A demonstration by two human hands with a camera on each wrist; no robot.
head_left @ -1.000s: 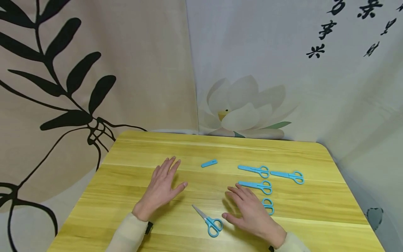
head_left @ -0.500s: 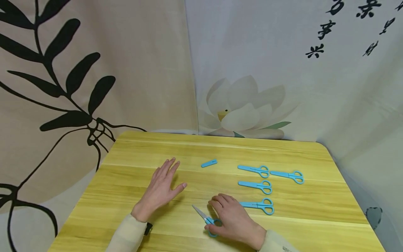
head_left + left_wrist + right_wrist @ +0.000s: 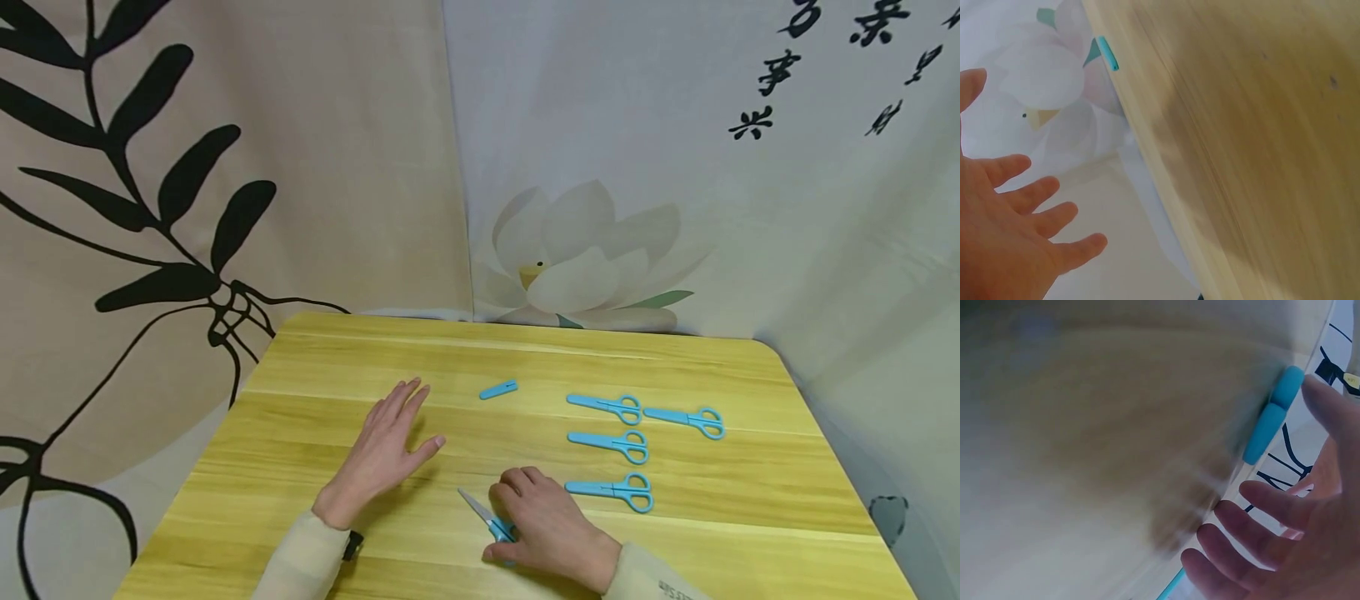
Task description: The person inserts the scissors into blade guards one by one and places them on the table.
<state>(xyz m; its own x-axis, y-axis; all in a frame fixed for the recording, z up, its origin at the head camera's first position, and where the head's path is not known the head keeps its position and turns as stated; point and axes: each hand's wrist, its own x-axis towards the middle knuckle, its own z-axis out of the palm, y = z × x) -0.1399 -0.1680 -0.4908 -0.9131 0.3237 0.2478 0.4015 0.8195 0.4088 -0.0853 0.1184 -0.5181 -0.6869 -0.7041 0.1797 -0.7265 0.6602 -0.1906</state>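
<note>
A pair of scissors [image 3: 495, 527] with blue handles and bare metal blades lies near the table's front, tip toward the far left. My right hand [image 3: 551, 527] is over its handles and hides most of them. In the right wrist view, the thumb is at one end of the blue handles [image 3: 1266, 431]; a gap shows between them and the index finger. My left hand [image 3: 382, 454] is held flat with fingers spread, left of the scissors, holding nothing. Beyond it lies a small blue blade cover [image 3: 498, 389], also visible in the left wrist view.
To the right lie several blue scissors with covered blades: one at the back [image 3: 606, 407], one beside it [image 3: 686, 420], one in the middle [image 3: 609, 443] and one nearest me [image 3: 611, 491]. The wooden table [image 3: 360, 350] meets printed curtains [image 3: 360, 167] behind.
My right hand has moved left and toward me, from beside the nearest covered scissors to over the bare scissors' handles. The left hand has stayed put, and the scissors have not visibly moved.
</note>
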